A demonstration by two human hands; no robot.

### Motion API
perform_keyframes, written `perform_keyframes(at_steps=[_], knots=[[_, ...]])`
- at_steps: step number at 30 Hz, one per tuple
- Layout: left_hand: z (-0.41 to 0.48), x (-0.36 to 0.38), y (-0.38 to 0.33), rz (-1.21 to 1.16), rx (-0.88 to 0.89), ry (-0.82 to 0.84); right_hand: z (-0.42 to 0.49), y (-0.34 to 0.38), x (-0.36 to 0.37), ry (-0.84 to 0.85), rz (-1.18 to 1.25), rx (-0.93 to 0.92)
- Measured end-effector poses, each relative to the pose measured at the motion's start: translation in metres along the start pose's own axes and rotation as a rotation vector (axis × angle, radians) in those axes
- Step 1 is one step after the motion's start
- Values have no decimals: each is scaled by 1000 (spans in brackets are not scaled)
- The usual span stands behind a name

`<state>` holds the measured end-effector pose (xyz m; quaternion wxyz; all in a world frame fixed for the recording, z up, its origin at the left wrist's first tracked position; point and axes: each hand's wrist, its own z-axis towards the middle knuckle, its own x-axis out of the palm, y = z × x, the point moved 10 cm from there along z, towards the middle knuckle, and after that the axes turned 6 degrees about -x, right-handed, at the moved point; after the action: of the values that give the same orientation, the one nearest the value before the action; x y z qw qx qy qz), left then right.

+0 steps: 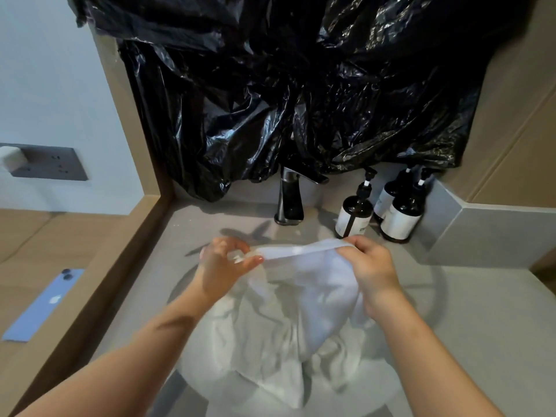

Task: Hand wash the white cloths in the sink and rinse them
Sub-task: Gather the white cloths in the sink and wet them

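Grey stone desk (481, 311) with round sunken sink (421, 296); dark metal tap (290, 200) at back, no water seen running. White cloths (255, 341): heaped in sink, before tap. Left hand (222, 266), right hand (373, 266): each pinching top cloth's hem, stretched before tap. Washing seemingly early, no suds visible; rinsing outstanding.

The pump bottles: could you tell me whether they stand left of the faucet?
No, the pump bottles stand to the right of the faucet.
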<state>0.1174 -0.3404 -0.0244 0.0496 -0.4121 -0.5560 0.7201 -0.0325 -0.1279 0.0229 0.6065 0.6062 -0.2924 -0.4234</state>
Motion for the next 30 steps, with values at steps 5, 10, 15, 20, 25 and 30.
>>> perform_keyframes(at_steps=[5,10,15,20,25,30], knots=[[-47,66,59,86,-569,33,-4,-7,10,51,64,43],[-60,102,84,-86,-779,61,-11,-38,3,83,72,169],[-54,102,93,186,-599,114,-26,-94,8,294,-35,363],[-41,89,78,-258,-488,84,-45,-130,31,484,-121,459],[-30,65,24,-360,-294,208,-34,-110,53,509,-124,298],[-20,3,-21,-381,-61,131,7,-33,20,280,-24,-56]])
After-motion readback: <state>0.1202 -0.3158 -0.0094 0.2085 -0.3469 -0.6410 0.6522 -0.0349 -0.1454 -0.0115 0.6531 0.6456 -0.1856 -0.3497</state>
